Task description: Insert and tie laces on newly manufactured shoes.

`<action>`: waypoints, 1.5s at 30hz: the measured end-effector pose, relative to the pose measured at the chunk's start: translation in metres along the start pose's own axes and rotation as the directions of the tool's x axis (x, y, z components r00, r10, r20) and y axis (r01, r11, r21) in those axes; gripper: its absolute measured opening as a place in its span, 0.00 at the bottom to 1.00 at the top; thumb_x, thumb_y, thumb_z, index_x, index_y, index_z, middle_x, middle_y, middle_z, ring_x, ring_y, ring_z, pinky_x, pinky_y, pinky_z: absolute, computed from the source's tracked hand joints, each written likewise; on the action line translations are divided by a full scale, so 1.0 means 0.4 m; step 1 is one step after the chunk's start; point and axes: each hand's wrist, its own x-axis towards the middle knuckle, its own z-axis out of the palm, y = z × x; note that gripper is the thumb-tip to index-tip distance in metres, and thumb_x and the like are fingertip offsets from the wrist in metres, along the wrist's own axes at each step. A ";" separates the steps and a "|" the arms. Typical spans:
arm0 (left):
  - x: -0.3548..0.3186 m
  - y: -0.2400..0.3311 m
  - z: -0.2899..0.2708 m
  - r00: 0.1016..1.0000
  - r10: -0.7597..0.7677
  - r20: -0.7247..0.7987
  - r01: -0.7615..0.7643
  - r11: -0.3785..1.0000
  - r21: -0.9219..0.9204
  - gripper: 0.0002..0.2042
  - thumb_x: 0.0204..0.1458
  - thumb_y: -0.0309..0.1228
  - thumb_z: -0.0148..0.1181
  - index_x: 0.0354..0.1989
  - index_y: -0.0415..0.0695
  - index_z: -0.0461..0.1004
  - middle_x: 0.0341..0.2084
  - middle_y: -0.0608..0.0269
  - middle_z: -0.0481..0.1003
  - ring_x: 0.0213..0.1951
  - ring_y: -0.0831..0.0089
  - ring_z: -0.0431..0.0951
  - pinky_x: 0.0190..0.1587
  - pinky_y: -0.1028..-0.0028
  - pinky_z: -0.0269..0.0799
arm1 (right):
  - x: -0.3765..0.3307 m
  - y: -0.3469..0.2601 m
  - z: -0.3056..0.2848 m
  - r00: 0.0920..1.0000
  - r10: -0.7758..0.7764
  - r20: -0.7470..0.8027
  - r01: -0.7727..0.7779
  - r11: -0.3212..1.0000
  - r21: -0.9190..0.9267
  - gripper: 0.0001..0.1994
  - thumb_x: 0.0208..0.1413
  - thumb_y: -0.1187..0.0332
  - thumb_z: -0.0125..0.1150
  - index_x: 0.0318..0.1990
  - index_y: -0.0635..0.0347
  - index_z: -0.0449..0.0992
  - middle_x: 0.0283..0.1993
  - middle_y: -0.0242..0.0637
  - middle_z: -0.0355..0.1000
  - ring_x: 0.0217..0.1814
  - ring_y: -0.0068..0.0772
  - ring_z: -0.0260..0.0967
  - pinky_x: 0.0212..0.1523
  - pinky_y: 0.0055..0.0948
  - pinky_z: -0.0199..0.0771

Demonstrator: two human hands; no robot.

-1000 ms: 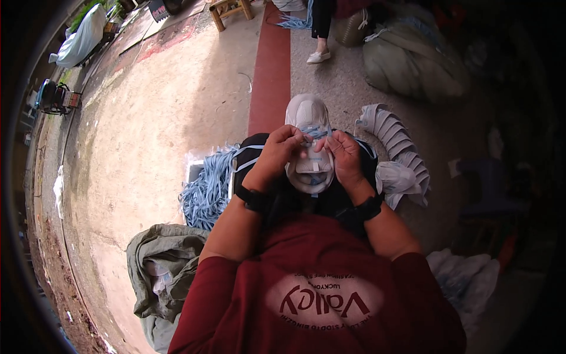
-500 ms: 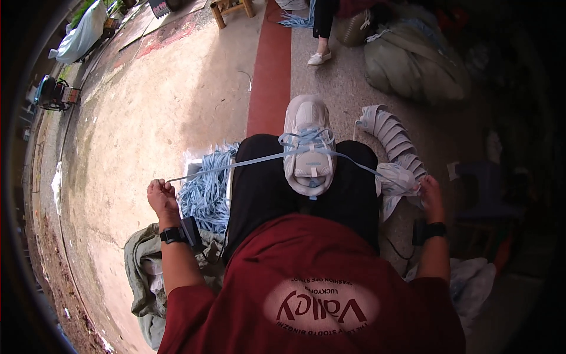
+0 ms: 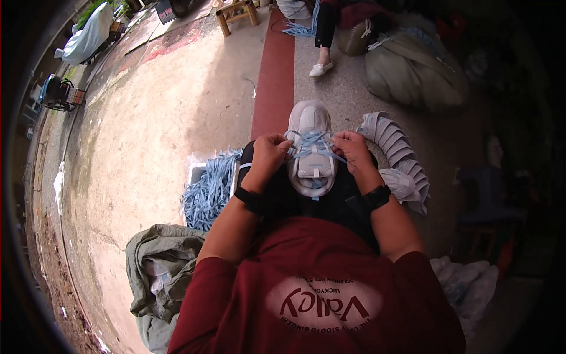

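Note:
A pale grey sneaker (image 3: 311, 116) rests between my thighs, its toe pointing away from me. A light blue shoelace (image 3: 313, 143) criss-crosses its front. At the shoe's left edge my left hand (image 3: 271, 156) is closed, thumb and fingers pinched on the lace by the eyelets. My right hand (image 3: 352, 151) pinches the lace on the opposite edge, with a strand hanging below its fingers. The exact fingertip grip is partly hidden by the hands. The heel opening faces me.
On my left stands a white box (image 3: 196, 171) with a heap of blue laces (image 3: 210, 192); grey-green cloth (image 3: 160, 259) lies nearer. A curved row of grey pieces (image 3: 396, 141) is at my right. Ahead are a person's shoe (image 3: 321, 69), a large sack (image 3: 413, 71) and a wooden stool (image 3: 237, 16).
Both hands have come inward from wide apart, where they stretched the lace out sideways, to the two edges of the sneaker. The lace ends are no longer pulled taut.

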 end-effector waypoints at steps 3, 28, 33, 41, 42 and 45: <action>0.002 -0.010 0.008 1.000 -0.029 0.002 0.028 0.973 -0.231 0.05 0.48 0.27 0.58 0.27 0.37 0.75 0.17 0.67 0.73 0.17 0.82 0.69 0.21 0.78 0.65 | 0.003 -0.002 0.006 1.000 0.027 0.016 -0.029 0.991 0.127 0.02 0.47 0.75 0.58 0.28 0.63 0.74 0.23 0.29 0.70 0.23 0.18 0.64 0.25 0.17 0.62; -0.009 -0.021 0.027 0.968 0.102 -0.228 -0.159 0.956 -0.248 0.04 0.47 0.20 0.57 0.24 0.40 0.69 0.19 0.68 0.71 0.19 0.83 0.68 0.22 0.84 0.64 | -0.016 0.027 -0.027 0.970 -0.064 0.233 0.022 0.984 0.179 0.06 0.51 0.69 0.58 0.30 0.63 0.76 0.23 0.24 0.68 0.25 0.13 0.58 0.32 0.15 0.58; -0.040 0.043 -0.012 0.982 0.060 0.181 0.021 0.910 -0.414 0.05 0.49 0.24 0.55 0.25 0.35 0.74 0.17 0.68 0.71 0.23 0.82 0.69 0.30 0.81 0.66 | -0.015 0.019 -0.022 0.966 -0.093 0.242 0.056 0.986 0.154 0.08 0.52 0.69 0.57 0.23 0.60 0.74 0.21 0.24 0.65 0.24 0.14 0.57 0.30 0.15 0.56; -0.031 0.027 0.007 0.991 -0.030 0.128 0.093 0.849 -0.520 0.09 0.48 0.30 0.54 0.23 0.36 0.74 0.17 0.66 0.70 0.22 0.79 0.69 0.29 0.79 0.64 | -0.020 -0.015 -0.038 0.954 -0.022 0.299 0.054 0.994 -0.099 0.09 0.53 0.67 0.56 0.22 0.58 0.71 0.20 0.24 0.64 0.22 0.15 0.57 0.25 0.17 0.57; -0.022 0.009 0.008 0.985 -0.125 0.120 0.167 0.868 -0.468 0.10 0.47 0.30 0.53 0.22 0.36 0.74 0.15 0.65 0.70 0.21 0.77 0.69 0.28 0.77 0.65 | -0.025 -0.026 -0.035 0.951 0.007 0.310 0.043 0.987 -0.156 0.10 0.53 0.67 0.55 0.21 0.57 0.70 0.19 0.23 0.63 0.20 0.14 0.55 0.23 0.17 0.56; -0.011 -0.036 0.002 0.998 0.065 0.007 -0.065 0.997 0.045 0.12 0.50 0.30 0.52 0.20 0.35 0.72 0.15 0.67 0.70 0.20 0.81 0.68 0.25 0.82 0.63 | -0.040 -0.053 -0.023 0.947 0.037 0.318 0.070 0.946 -0.317 0.10 0.53 0.67 0.54 0.21 0.57 0.69 0.19 0.23 0.62 0.18 0.12 0.53 0.18 0.16 0.52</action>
